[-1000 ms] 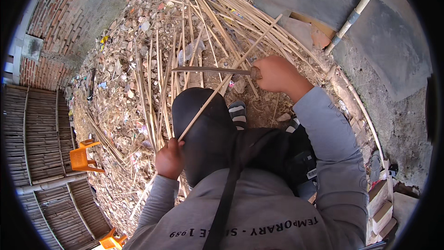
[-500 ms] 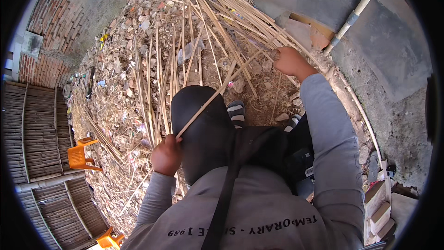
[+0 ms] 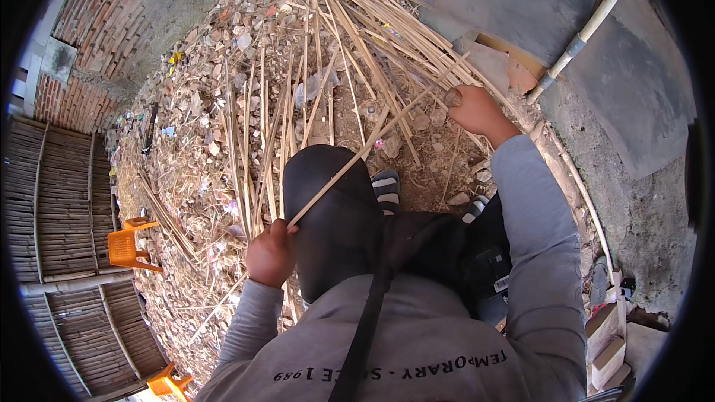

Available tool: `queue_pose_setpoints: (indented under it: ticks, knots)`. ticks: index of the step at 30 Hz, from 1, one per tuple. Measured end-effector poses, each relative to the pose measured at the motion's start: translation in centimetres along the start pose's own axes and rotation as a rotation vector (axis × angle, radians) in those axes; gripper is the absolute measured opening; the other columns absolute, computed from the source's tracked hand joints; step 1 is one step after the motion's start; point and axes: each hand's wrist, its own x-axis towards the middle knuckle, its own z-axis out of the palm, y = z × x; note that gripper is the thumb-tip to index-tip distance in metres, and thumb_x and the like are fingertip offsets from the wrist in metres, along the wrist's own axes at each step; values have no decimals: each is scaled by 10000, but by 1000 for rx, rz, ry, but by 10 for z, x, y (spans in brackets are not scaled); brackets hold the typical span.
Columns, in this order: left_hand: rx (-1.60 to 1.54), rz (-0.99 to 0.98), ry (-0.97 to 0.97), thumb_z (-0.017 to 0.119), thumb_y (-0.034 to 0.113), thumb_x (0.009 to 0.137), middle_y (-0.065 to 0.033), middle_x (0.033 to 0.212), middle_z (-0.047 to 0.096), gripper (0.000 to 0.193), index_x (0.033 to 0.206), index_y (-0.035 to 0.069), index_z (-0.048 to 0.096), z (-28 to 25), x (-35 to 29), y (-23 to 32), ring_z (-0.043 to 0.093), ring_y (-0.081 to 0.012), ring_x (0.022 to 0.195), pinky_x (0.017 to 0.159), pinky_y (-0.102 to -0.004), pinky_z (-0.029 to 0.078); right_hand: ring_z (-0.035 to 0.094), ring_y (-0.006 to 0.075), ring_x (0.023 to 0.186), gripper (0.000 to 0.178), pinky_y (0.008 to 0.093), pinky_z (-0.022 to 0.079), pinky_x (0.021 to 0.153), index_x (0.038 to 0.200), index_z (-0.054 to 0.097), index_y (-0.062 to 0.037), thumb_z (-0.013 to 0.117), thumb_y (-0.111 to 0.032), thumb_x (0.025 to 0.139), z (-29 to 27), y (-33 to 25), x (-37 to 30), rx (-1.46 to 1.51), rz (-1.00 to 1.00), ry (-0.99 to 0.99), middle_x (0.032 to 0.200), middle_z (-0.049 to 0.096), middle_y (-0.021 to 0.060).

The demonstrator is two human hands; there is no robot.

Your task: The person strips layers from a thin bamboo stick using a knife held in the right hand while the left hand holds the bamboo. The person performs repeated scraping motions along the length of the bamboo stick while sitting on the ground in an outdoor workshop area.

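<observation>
Strip [image 3: 339, 178] in left hand [image 3: 270, 254], knife [image 3: 452, 97] in right hand [image 3: 480, 113], bare soil [image 3: 426, 177] near knee [image 3: 328, 234]

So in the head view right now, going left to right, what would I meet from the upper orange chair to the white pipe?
Upper orange chair → left hand → left foot → right hand → white pipe.

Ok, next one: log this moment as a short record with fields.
Left hand: closed on the near end of a long, pale wooden strip
Strip direction: slants up and right, toward the right hand
Right hand: closed on a brown-handled tool, blade hard to make out
Ground: loose pale strips over stony rubble
Left side: bright orange plastic chair
</observation>
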Motion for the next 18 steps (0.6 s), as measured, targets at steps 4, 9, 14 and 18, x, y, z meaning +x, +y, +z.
queue_pose_setpoints:
  ticks: [4, 9, 14, 18]
  knots:
    - [-142, 64, 73, 582, 278, 1016, -207, 661, 626, 255, 880, 66, 546, 11, -1, -3, 623, -444, 598, 529, -555, 462, 673, 425, 971, 366, 486, 539, 852, 1078, 709, -33, 707, -228, 768, -10, -41, -13, 168, -127, -80, 991, 704, 242]
    - [-284, -3, -45, 569, 274, 1025, -227, 654, 609, 289, 854, 41, 544, -4, 5, 2, 614, -460, 607, 530, -553, 448, 663, 428, 804, 281, 511, 523, 729, 947, 695, -58, 736, -216, 718, 4, -71, -29, -6, -492, -184, 801, 681, 201]
    - [-347, 43, -135, 593, 302, 1014, -234, 645, 605, 308, 873, 28, 585, -28, 14, 4, 626, -461, 626, 549, -539, 464, 674, 415, 817, 333, 500, 531, 722, 1012, 713, -70, 737, -217, 714, 4, -52, -20, 28, -403, -222, 815, 686, 198]
    - [-275, 5, -144, 621, 310, 998, -220, 674, 627, 301, 901, 26, 588, -27, 15, 2, 641, -448, 647, 561, -521, 477, 679, 407, 820, 387, 490, 535, 724, 1084, 726, -89, 721, -212, 717, -1, -46, -18, 48, -356, -185, 828, 690, 198]
